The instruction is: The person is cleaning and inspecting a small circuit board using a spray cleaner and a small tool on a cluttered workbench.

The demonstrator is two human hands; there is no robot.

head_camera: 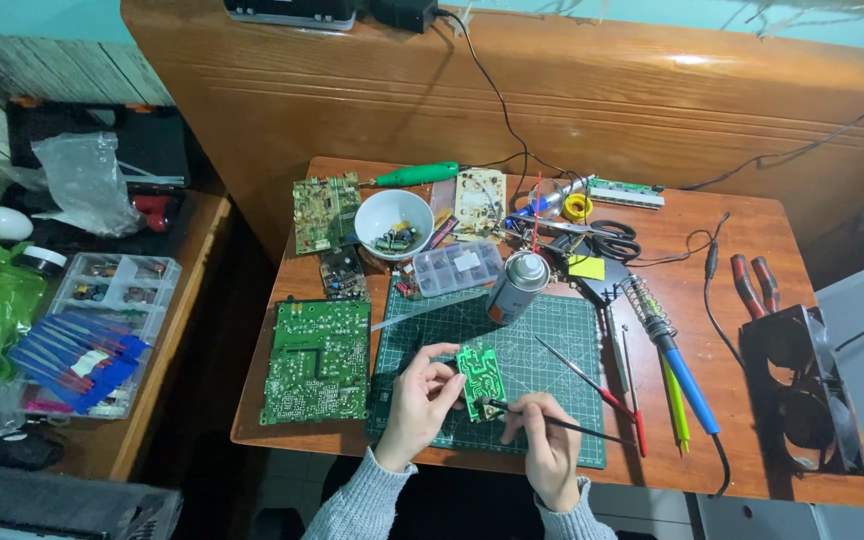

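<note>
Hands busy over the green mat (542, 350) on the counter: left hand (420, 400), its grip clamped, props a small circuit board (480, 381) on edge; right hand (544, 440), pinching a thin probe (552, 422), touches its lower edge. Steady, precise contact matters next.

Small green board (480, 381): lower edge hidden behind both hands, left hand (418, 398), right hand (544, 440). Probe tip contact too small to tell. White bowl (393, 222) contents unresolvable. Black boxes (292, 11) cut off at top edge. Forearms cut off at bottom.
</note>
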